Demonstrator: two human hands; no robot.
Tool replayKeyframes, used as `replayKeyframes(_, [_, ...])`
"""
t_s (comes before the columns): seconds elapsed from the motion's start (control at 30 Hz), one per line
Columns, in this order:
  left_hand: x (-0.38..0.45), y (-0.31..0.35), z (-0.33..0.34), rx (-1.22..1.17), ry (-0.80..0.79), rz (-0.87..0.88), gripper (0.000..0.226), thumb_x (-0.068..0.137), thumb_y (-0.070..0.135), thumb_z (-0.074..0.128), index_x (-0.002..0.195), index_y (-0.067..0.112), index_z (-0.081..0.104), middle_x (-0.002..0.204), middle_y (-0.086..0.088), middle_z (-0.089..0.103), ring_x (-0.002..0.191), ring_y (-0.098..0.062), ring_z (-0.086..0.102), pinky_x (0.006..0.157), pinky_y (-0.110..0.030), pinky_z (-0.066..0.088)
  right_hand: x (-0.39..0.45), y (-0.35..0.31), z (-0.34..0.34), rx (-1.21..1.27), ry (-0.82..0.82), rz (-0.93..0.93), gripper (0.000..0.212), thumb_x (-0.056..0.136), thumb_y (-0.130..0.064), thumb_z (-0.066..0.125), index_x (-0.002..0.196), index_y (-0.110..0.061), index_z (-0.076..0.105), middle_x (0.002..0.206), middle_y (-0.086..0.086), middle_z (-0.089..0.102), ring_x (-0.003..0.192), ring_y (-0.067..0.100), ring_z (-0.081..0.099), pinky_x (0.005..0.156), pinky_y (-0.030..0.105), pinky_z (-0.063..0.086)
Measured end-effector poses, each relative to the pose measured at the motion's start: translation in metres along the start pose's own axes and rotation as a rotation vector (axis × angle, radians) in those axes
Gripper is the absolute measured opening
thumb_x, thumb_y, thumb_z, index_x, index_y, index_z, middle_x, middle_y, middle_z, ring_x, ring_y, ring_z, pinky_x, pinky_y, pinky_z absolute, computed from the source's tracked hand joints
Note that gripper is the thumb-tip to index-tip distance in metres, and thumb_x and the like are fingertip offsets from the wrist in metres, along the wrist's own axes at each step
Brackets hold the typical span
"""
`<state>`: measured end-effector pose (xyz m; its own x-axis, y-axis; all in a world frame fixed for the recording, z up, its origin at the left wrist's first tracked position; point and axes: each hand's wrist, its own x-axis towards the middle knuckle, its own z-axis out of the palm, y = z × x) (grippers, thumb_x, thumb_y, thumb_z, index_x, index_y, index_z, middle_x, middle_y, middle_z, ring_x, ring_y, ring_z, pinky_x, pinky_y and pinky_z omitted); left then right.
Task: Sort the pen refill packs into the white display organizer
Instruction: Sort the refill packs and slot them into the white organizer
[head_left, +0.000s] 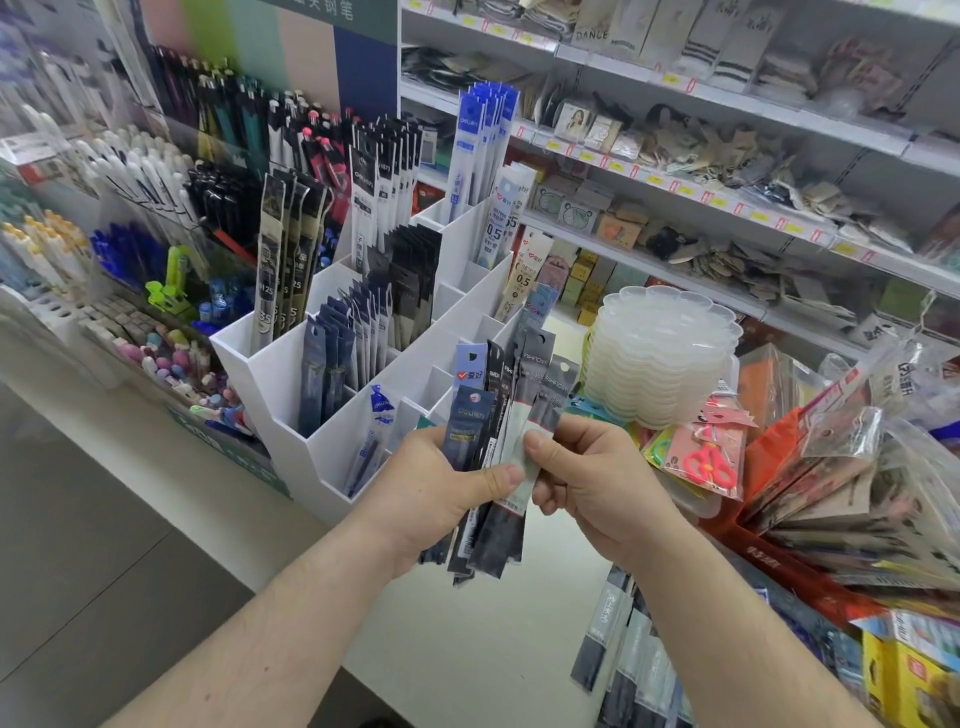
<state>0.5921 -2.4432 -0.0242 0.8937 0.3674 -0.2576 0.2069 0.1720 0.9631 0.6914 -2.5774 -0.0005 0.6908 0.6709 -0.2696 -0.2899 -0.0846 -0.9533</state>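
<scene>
My left hand (441, 488) grips a fanned bundle of pen refill packs (498, 395), dark blue, black and grey, held upright over the counter. My right hand (587, 467) pinches one grey-white pack (519, 441) in that bundle between thumb and fingers. Just behind stands the white display organizer (280, 374), a stepped rack of compartments. Its rear and middle compartments hold upright refill packs, black ones (410, 280) and blue-white ones (483, 140). One front compartment holds a single blue pack (376, 431). More packs (623, 649) lie on the counter at lower right.
Pen racks (156, 208) stand to the left of the organizer. A stack of clear plastic trays (665, 353) sits right of it, beside packaged scissors (706, 462) and bagged goods (857, 493). Shop shelves (727, 156) fill the back. A white counter (467, 649) lies below my hands.
</scene>
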Motion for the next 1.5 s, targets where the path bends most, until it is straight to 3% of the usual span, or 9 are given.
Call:
replayKeyframes(0.17, [0.000, -0.001, -0.003, 0.052, -0.007, -0.048, 0.023, 0.086, 0.014, 0.076, 0.108, 0.020, 0.074, 0.099, 0.002, 0.078, 0.095, -0.017, 0.074, 0.095, -0.045, 0.055, 0.001, 0.000, -0.001, -0.243, 0.092, -0.195, 0.025, 0.092, 0.001, 0.065, 0.074, -0.016, 0.070, 0.054, -0.001, 0.060, 0.044, 0.014, 0.053, 0.044, 0.024, 0.043])
replayKeyframes(0.27, [0.000, 0.000, -0.004, 0.057, -0.039, -0.046, 0.024, 0.087, 0.013, 0.075, 0.110, 0.018, 0.073, 0.100, 0.001, 0.078, 0.097, -0.017, 0.073, 0.093, -0.039, 0.056, 0.000, -0.001, -0.001, -0.253, 0.088, -0.224, 0.016, 0.091, 0.000, 0.067, 0.083, -0.013, 0.071, 0.057, 0.002, 0.059, 0.045, 0.014, 0.053, 0.044, 0.025, 0.044])
replayKeyframes(0.33, [-0.001, 0.002, -0.005, 0.054, -0.057, -0.038, 0.023, 0.087, 0.010, 0.073, 0.110, 0.016, 0.073, 0.100, 0.000, 0.078, 0.095, -0.016, 0.073, 0.085, -0.030, 0.057, 0.000, -0.001, -0.001, -0.177, 0.048, -0.152, 0.008, 0.091, -0.002, 0.066, 0.090, -0.008, 0.072, 0.062, 0.006, 0.060, 0.045, 0.014, 0.052, 0.045, 0.024, 0.043])
replayKeyframes(0.5, [-0.001, 0.003, -0.007, 0.044, -0.074, -0.033, 0.021, 0.087, 0.006, 0.072, 0.107, 0.014, 0.073, 0.097, -0.003, 0.078, 0.089, -0.015, 0.074, 0.071, -0.019, 0.056, 0.001, -0.006, 0.002, -0.058, -0.049, 0.085, 0.016, 0.093, -0.007, 0.063, 0.078, -0.007, 0.069, 0.062, 0.008, 0.060, 0.042, 0.011, 0.049, 0.042, 0.020, 0.040])
replayKeyframes(0.83, [-0.007, 0.007, -0.019, -0.076, 0.143, -0.008, 0.015, 0.089, 0.011, 0.070, 0.103, 0.013, 0.075, 0.098, -0.003, 0.078, 0.098, -0.022, 0.073, 0.092, -0.043, 0.056, 0.011, -0.013, 0.009, 0.105, 0.027, 0.146, 0.012, 0.094, -0.008, 0.063, 0.084, -0.006, 0.069, 0.073, 0.012, 0.070, 0.044, 0.011, 0.051, 0.042, 0.018, 0.043])
replayKeyframes(0.97, [-0.013, 0.014, -0.029, -0.092, 0.359, 0.116, 0.005, 0.085, 0.016, 0.077, 0.089, 0.017, 0.076, 0.085, -0.004, 0.078, 0.074, -0.019, 0.073, 0.080, -0.042, 0.058, 0.029, -0.032, 0.012, 0.247, 0.258, 0.040, 0.010, 0.095, -0.005, 0.062, 0.086, -0.007, 0.058, 0.065, 0.007, 0.059, 0.040, 0.008, 0.052, 0.040, 0.016, 0.043])
replayKeyframes(1.07, [-0.017, 0.024, -0.040, -0.114, 0.473, 0.203, 0.009, 0.091, 0.008, 0.068, 0.094, 0.016, 0.072, 0.081, -0.001, 0.078, 0.066, -0.016, 0.070, 0.066, -0.032, 0.057, 0.051, -0.056, 0.020, 0.262, 0.391, -0.095, 0.009, 0.095, -0.005, 0.062, 0.087, -0.004, 0.057, 0.065, 0.010, 0.060, 0.042, 0.010, 0.058, 0.042, 0.017, 0.049])
replayKeyframes(1.33, [-0.025, 0.035, -0.047, -0.108, 0.523, 0.225, 0.011, 0.092, 0.008, 0.066, 0.095, 0.017, 0.070, 0.081, 0.002, 0.078, 0.066, -0.013, 0.071, 0.058, -0.021, 0.055, 0.103, -0.084, 0.042, 0.162, 0.589, -0.274, 0.005, 0.089, -0.003, 0.065, 0.091, 0.001, 0.062, 0.074, 0.013, 0.066, 0.048, 0.015, 0.066, 0.052, 0.027, 0.058])
replayKeyframes(1.5, [-0.026, 0.032, -0.050, -0.109, 0.535, 0.200, 0.011, 0.092, 0.009, 0.066, 0.097, 0.017, 0.071, 0.082, 0.002, 0.078, 0.068, -0.015, 0.072, 0.062, -0.023, 0.056, 0.127, -0.080, 0.054, -0.100, 0.567, -0.346, 0.014, 0.090, -0.013, 0.067, 0.077, -0.014, 0.060, 0.055, -0.007, 0.066, 0.056, 0.013, 0.070, 0.068, 0.038, 0.063])
